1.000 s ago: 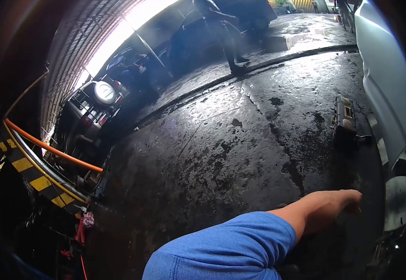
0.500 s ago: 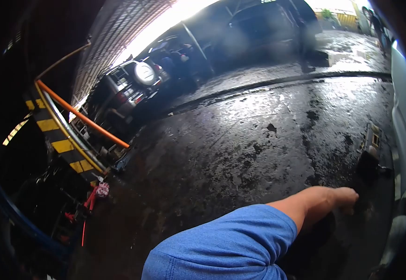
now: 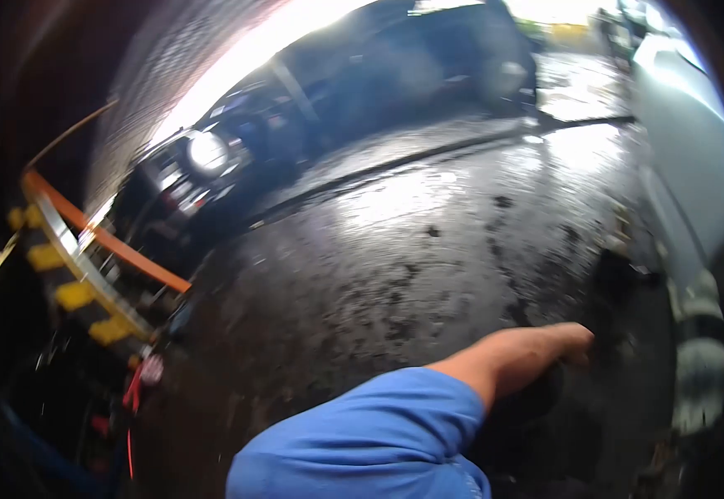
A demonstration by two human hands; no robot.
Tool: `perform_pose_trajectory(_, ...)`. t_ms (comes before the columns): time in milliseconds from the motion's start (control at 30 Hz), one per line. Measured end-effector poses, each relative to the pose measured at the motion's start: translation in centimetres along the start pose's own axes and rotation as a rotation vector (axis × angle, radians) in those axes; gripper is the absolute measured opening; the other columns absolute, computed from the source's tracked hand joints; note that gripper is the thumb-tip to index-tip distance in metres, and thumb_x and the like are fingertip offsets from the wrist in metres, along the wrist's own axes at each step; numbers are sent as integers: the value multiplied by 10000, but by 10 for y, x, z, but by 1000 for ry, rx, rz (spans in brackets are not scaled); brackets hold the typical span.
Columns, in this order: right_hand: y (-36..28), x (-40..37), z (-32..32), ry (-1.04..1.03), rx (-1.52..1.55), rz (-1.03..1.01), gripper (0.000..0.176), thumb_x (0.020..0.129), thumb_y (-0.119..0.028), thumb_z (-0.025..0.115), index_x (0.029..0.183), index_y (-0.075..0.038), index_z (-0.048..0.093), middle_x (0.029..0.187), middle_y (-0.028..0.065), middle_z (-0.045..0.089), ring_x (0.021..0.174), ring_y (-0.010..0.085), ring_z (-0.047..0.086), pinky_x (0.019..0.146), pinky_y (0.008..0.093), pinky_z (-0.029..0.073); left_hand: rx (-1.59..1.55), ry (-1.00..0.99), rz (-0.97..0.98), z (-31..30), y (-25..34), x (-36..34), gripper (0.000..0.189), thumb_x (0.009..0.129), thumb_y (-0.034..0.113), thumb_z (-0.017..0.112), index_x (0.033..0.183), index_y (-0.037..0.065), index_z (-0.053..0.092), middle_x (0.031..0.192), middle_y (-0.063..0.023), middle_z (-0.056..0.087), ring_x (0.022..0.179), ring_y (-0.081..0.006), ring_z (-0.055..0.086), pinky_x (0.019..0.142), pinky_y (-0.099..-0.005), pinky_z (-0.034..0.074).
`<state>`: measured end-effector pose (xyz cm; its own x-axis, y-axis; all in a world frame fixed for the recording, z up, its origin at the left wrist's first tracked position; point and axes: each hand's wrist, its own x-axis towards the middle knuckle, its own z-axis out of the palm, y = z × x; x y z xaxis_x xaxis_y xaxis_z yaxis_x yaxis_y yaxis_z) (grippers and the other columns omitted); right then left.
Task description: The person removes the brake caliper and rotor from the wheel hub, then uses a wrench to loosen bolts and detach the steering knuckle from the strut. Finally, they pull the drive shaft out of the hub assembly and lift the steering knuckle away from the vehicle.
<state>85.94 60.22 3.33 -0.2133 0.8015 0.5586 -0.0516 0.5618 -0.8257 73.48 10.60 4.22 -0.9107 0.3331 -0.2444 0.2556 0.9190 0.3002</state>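
My left arm, in a blue short sleeve, reaches from the bottom middle toward the right. At its end is my left hand [image 3: 578, 341], held above the dark wet floor [image 3: 337, 291]. Its fingers point downward and are smeared by motion, so their shape and anything in them cannot be made out. Beyond the hand, a dark object [image 3: 614, 274] lies on the floor near the side of a pale vehicle [image 3: 690, 141]. My right hand is out of view.
A dark vehicle with a round spare-wheel cover [image 3: 208, 152] stands at the upper left, and a large dark vehicle [image 3: 437, 71] at the back. On the left are an orange bar [image 3: 142, 258] and a yellow-and-black striped barrier [image 3: 75, 293]. A groove crosses the floor.
The view has turned right, so the floor, vehicles and barrier sit farther left. More of the pale vehicle shows. My left arm appears farther left, still stretched out, and the picture is blurrier.
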Motion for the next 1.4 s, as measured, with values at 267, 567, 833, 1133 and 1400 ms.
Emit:
perform_pose_trajectory(267,-50,-26,-15,53,87,277,349,881,-310,749,1040,-4,693,910,79,684,701,160,622,701,307,485,-141,-235,-59,22,1,32,507,857,319,713,1237,-3,614,1140,-214,688,1076,-345,664,899,-421,537)
perform_pose_trajectory(567,-52,-33,-11,161,123,90,347,858,-206,794,1070,26,648,976,75,650,619,103,606,570,244,497,-60,-281,292,19,109,68,550,840,334,731,1254,-4,599,1120,-190,698,1052,-301,675,910,-390,522)
perform_pose_trajectory(833,-65,-36,-13,102,309,214,251,888,-159,755,1045,6,650,816,26,652,617,73,584,579,232,479,-534,-94,739,43,214,130,386,911,228,691,1181,-38,619,1055,-143,700,917,-209,673,843,-318,516)
perform_pose_trajectory(1133,-60,-41,-14,119,395,199,225,899,-141,738,1054,1,660,927,36,676,644,70,592,587,221,477,-806,16,574,102,238,160,485,902,300,711,1200,-67,600,1054,-155,687,1026,-207,636,901,-333,484)
perform_pose_trajectory(1400,-57,-44,-18,120,400,205,222,898,-118,730,1060,3,638,867,37,644,667,88,588,593,243,522,-1011,-582,476,147,243,158,560,954,377,669,1230,-83,509,1106,-143,658,992,-196,601,869,-321,487)
